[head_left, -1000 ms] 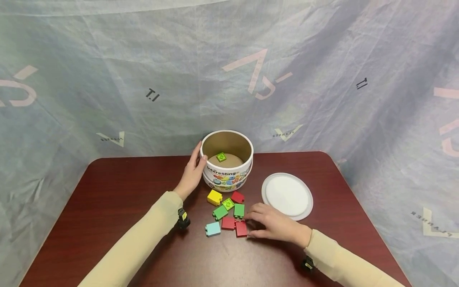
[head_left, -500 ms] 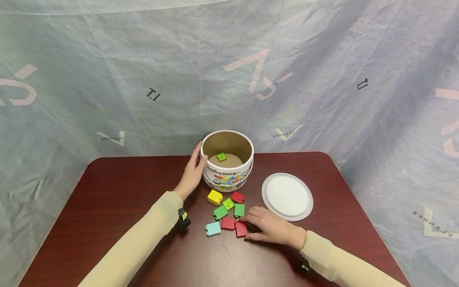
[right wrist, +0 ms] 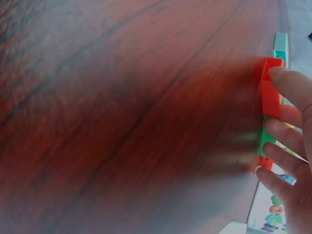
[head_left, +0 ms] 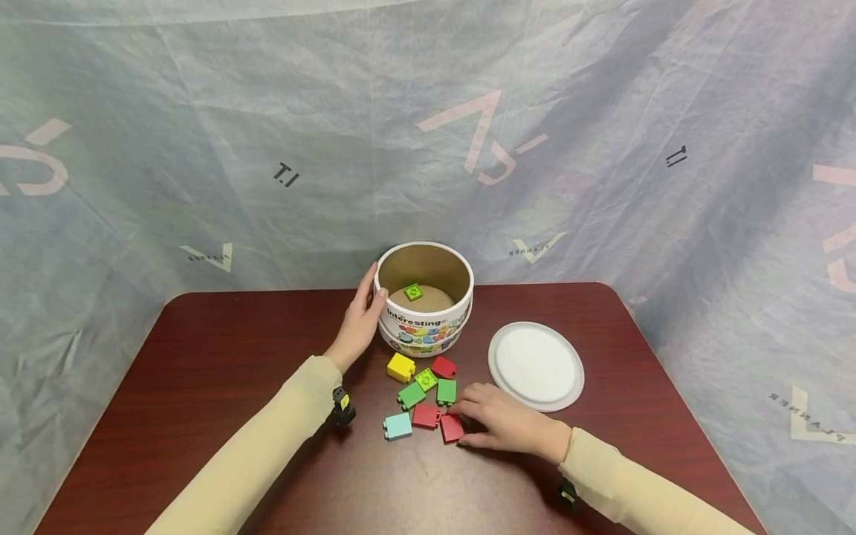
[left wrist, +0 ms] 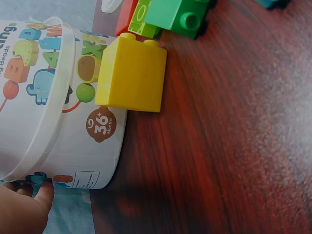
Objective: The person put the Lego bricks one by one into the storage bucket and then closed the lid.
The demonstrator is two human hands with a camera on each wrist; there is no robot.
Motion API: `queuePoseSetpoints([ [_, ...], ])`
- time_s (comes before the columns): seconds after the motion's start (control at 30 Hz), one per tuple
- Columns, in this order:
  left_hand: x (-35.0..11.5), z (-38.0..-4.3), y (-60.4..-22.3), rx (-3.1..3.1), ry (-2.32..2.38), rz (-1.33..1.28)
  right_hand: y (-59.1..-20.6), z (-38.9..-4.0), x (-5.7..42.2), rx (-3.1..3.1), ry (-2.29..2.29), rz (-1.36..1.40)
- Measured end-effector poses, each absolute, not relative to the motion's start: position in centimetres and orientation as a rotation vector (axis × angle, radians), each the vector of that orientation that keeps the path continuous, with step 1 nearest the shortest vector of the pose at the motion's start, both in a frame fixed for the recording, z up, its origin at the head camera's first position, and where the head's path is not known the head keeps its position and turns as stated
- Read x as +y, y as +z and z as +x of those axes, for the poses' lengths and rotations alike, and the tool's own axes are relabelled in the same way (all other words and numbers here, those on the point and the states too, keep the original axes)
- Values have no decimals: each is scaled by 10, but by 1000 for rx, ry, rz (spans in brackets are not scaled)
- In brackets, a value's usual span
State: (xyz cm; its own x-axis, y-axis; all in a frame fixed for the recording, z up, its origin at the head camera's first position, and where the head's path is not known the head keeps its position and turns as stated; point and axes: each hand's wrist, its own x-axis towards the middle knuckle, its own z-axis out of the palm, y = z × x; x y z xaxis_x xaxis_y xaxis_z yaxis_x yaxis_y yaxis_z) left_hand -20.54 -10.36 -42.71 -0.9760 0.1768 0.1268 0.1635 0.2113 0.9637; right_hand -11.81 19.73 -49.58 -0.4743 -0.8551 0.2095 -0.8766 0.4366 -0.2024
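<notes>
My left hand [head_left: 357, 327] rests on the left side of a white toy bucket [head_left: 417, 343], long fingers straight along its outer wall and thumb near the rim. Inside the bucket lies a lime-green flat brick [head_left: 413, 292]. With thumb and index finger, my right hand [head_left: 504, 420] pinches a red toy brick [head_left: 452, 429] at the right end of the loose pile. Beside it are another red brick [head_left: 425, 416] and a green brick [head_left: 446, 391]. In the right wrist view the thumb [right wrist: 290, 85] overlaps the red bricks.
Left in the pile are a light-blue brick [head_left: 397, 426], a second green brick [head_left: 411, 396] and a yellow brick [head_left: 400, 368] close to the bucket. A lime-green brick [head_left: 426, 380] and a red one [head_left: 443, 367] lie among them. A white round lid [head_left: 539, 364] is beyond my right hand.
My right hand has moved left to the end red brick and closed thumb and finger on it. That brick has turned and slid slightly right. The left hand has not moved.
</notes>
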Motion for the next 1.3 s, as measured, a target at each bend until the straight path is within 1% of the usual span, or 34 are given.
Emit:
queuePoseSetpoints([
  [0.37,-103,-202,-422,2448,1918,330,-493,-118,199,-2652,370,1581],
  [0.87,-102,-202,-421,2453,1919,346,-490,-118,202,-2611,448,1566],
  [1.0,-103,-206,-425,2436,1942,332,-486,-120,204,-2573,451,1556],
  [1.07,-104,-213,-437,2447,1950,333,-483,-121,205,-2570,443,1542],
  [1.13,-104,-214,-438,2443,1950,328,-481,-123,206,-2579,429,1525],
  [1.23,-104,-212,-435,2458,1932,341,-478,-125,208,-2576,440,1514],
  [1.3,-103,-205,-424,2446,1923,339,-476,-127,209,-2559,448,1513],
])
